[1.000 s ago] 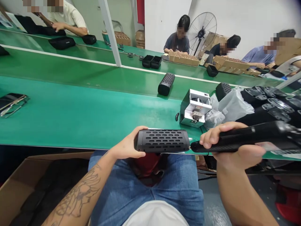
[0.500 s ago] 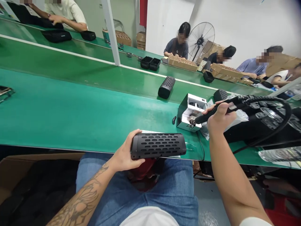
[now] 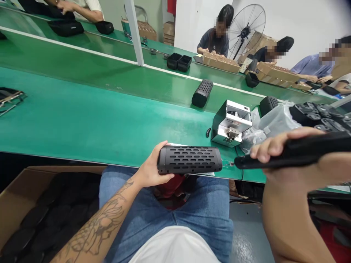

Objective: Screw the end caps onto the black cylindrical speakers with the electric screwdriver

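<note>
One perforated black casing (image 3: 189,160) is clamped at one end by the left hand (image 3: 150,170); the right hand (image 3: 298,178), apart, grips a black tool (image 3: 309,149) near the other. The casing looks assembled; its end fastening cannot be told.

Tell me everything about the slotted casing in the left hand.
The casing is long, black and plastic-looking, with rounded corners and staggered rows of short slots facing up. The left hand grips its left end, holding it sideways at the near edge of the green bench. The black tool stops short of its right end.
</note>
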Demonstrator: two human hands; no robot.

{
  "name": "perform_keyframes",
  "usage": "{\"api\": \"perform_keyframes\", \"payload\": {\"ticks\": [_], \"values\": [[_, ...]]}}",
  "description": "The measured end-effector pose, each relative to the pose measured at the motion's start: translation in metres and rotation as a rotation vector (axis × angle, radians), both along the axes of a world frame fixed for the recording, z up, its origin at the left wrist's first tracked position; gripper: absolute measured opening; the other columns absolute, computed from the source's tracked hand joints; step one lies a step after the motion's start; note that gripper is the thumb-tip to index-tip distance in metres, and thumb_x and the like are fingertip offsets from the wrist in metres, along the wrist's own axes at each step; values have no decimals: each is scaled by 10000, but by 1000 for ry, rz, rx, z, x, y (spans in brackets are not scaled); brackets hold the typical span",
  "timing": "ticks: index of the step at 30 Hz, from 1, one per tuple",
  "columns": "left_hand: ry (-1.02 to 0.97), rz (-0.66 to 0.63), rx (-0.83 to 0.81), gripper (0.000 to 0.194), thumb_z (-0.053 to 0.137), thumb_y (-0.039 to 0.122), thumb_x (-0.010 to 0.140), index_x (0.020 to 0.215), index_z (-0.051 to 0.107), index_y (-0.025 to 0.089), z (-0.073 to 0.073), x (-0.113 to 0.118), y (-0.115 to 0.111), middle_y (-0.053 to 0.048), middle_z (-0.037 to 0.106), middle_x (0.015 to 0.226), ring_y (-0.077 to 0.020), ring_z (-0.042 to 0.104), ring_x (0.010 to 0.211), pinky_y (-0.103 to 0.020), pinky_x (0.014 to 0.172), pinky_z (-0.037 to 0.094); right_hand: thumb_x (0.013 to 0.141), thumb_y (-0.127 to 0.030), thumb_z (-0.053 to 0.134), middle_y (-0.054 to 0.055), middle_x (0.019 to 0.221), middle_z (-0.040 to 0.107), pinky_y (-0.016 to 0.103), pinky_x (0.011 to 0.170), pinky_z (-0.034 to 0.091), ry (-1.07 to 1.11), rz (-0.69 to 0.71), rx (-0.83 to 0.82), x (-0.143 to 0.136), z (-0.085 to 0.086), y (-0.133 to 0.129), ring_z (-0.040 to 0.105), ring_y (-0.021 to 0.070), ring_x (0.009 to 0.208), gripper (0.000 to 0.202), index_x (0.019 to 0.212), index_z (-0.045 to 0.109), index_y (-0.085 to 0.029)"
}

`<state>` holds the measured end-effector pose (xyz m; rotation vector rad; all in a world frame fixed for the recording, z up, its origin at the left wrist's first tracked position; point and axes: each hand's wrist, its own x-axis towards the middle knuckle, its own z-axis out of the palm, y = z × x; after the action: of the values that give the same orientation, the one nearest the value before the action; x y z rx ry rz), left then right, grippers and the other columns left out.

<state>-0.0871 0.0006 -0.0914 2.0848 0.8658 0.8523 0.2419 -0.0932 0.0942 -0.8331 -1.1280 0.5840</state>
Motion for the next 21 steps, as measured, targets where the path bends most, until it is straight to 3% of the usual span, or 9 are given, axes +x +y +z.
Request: {"api": "perform_keyframes", "payload": {"ticks": [3,7,12,17,21], "values": [[-2,0,-6,1134,829,353,678,1603,181,249,0,0,0,-139,383,1580,-354,443,1444,-511,1232,365,710,-753,733,42,575,644,433,451,534,-23,83,-52,-24,2,-21,603,237,416,577,922,773,-218],[3,1,1,1142,830,354,678,1607,175,249,0,0,0,-141,382,1579,-362,449,1439,-520,1226,371,688,-729,775,31,547,630,392,445,515,10,67,-56,-41,-8,-16,595,222,407,542,863,759,-216],[15,13,7,1133,829,357,675,1602,187,247,0,1,-2,-137,386,1580,-367,444,1445,-516,1230,370,665,-671,820,27,562,642,387,460,507,53,72,-97,-38,-22,-3,597,220,427,492,836,722,-220],[29,5,-18,1119,820,333,680,1599,186,259,1,0,-1,-132,394,1576,-353,462,1429,-504,1219,389,681,-592,846,19,622,659,375,495,523,95,170,-118,-35,-31,0,616,202,465,459,857,690,-198],[50,9,-25,1070,806,302,682,1575,217,273,4,-2,-1,-127,423,1537,-345,515,1365,-492,1169,450,688,-607,843,3,630,644,354,510,515,129,200,-143,-34,-36,2,600,179,474,472,858,678,-199]]}}
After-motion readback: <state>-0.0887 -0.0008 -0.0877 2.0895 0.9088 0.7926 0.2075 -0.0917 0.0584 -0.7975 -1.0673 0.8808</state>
